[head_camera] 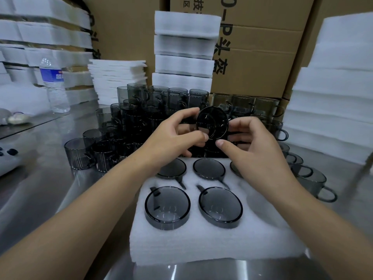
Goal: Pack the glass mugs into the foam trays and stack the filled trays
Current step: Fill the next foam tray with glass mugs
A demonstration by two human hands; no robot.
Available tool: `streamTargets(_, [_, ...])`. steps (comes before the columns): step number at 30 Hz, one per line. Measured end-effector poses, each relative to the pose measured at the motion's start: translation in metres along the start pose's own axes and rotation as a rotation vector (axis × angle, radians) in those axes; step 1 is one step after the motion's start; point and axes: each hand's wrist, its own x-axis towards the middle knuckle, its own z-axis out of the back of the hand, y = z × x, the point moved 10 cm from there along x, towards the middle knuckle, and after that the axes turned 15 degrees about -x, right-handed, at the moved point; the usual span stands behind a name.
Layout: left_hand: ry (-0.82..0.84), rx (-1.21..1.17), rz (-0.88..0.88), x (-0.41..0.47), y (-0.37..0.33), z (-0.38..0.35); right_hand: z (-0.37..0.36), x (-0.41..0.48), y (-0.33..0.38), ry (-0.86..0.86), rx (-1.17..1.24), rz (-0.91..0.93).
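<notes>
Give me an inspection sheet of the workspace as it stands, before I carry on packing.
Surface: metal table, reflective; foam tray at the near edge.
Job's things: five mugs visible seated in the tray, such as the front-left mug; the front-right slot is hidden by the right arm; loose mugs are piled behind the tray.
Clutter: water bottle upright at left; small unclear objects at the left edge.
Hands: left hand and right hand together grip the held mug, tilted, above the tray's far edge.
Cables: nothing seen.
Surroundings: foam stacks and cardboard boxes behind.
</notes>
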Motion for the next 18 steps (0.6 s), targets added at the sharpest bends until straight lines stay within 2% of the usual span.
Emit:
streamTargets(9, [0.086,0.139,0.069,-0.003,0.008,-0.009,-0.003,-0.002,0.007,0.056,0.084,0.036])
streamTargets(18, [0.088,0.144,0.100,-0.004,0.007,-0.011,-0.006,-0.005,0.012,0.106,0.019,0.078])
